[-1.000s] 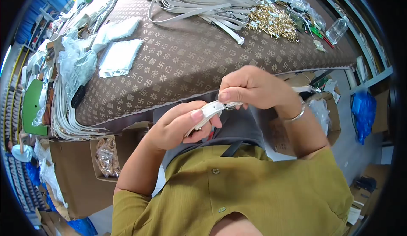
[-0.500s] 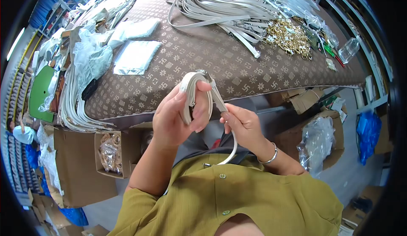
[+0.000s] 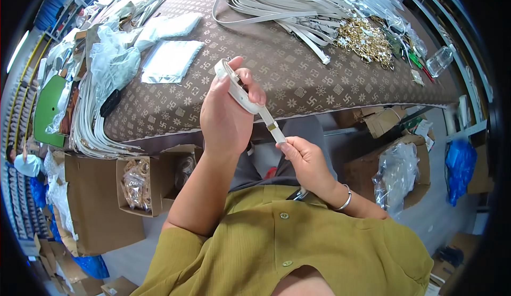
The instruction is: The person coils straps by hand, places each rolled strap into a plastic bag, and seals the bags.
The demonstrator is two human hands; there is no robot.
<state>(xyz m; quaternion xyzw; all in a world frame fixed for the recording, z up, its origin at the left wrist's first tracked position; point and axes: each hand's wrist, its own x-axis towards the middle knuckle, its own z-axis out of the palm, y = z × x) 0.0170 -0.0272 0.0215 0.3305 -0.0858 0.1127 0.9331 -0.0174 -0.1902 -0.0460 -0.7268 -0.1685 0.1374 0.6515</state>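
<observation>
A white strap [image 3: 242, 100] lies coiled in my left hand [image 3: 230, 115], its fingers closed round the loops above the table's front edge. From the coil, one length runs down to the right, with a small gold-coloured metal piece [image 3: 272, 126] on it. Just below that piece, my right hand [image 3: 304, 160] pinches the strap between thumb and fingers. The strap's end is hidden by the right hand.
A patterned brown cloth covers the table [image 3: 298, 91]. On it lie a pile of pale straps [image 3: 266, 3], gold-coloured metal fittings [image 3: 366, 43], white packets [image 3: 171, 60] and a clear bottle [image 3: 439, 62]. Open cardboard boxes [image 3: 106, 205] stand below. A person [image 3: 29, 164] is far left.
The coil in my left hand has tilted and moved up and left. My right hand has shifted slightly down and right, and the strap's hanging tail no longer shows below it.
</observation>
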